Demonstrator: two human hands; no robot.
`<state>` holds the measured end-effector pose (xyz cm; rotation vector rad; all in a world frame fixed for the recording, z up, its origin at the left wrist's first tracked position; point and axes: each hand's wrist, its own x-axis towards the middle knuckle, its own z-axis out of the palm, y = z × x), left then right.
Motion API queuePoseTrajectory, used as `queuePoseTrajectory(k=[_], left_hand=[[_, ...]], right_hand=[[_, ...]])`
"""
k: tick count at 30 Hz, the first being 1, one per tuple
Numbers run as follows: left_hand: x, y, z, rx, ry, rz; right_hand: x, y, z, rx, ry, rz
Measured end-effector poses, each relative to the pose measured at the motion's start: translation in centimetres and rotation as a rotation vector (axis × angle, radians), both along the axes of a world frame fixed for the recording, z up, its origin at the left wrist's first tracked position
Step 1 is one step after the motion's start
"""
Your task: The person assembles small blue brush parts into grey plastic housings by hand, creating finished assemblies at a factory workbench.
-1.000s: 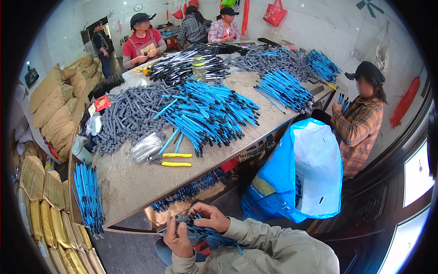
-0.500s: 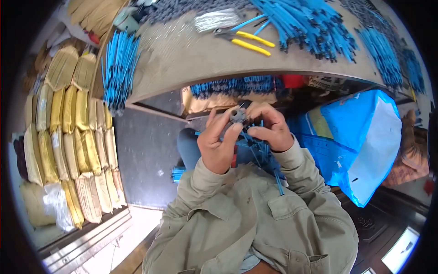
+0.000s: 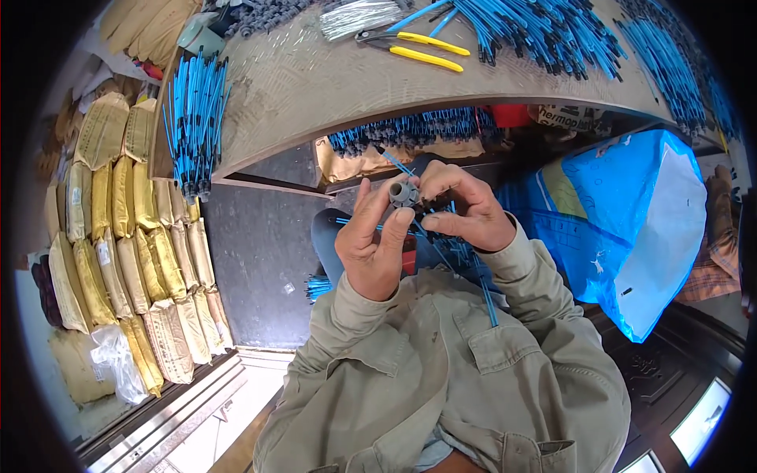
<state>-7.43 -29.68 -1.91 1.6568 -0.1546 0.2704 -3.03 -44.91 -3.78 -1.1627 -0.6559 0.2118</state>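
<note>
My left hand (image 3: 372,248) pinches a grey, round plastic fitting (image 3: 404,195) between thumb and fingers, its hollow round end facing up. Close beside it, my right hand (image 3: 471,206) has its thumb and fingers closed at the fitting's right side. A thin blue tube (image 3: 400,165) with a dark tip sticks out up-left from the right fingertips; where it ends among the fingers is hidden. Below the hands, more blue tubes (image 3: 486,292) with black parts lie across my lap.
Yellow-handled pliers (image 3: 426,52), a bundle of clear thin strips (image 3: 360,19) and heaps of blue tubes (image 3: 544,35) lie on the table (image 3: 315,83). A blue plastic sack (image 3: 623,205) stands at right. Stacked paper sacks (image 3: 126,205) fill the left. More tubes fill a lower shelf.
The fitting has tilted so its hollow end shows more plainly. A blue tube now extends up-left past the right fingertips, where only a dark tip showed. The view has shifted slightly.
</note>
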Motion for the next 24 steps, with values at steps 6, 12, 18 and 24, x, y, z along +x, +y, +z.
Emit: queuePoseTrajectory(k=[6, 12, 18, 24], left_hand=[[0.1, 0.0, -0.2, -0.029, -0.024, -0.030], [-0.4, -0.7, 0.5, -0.035, 0.003, -0.020], [1.0, -0.6, 0.3, -0.319, 0.107, 0.058], [1.8, 0.3, -0.4, -0.398, 0.136, 0.039]], right_hand=[[-0.4, 0.0, 0.3, 0.067, 0.172, 0.021], [-0.5, 0.0, 0.6, 0.073, 0.228, 0.062], [-0.8, 1.0, -2.4, 0.053, 0.184, -0.077], [-1.7, 0.7, -3.1, -0.285, -0.364, -0.530]])
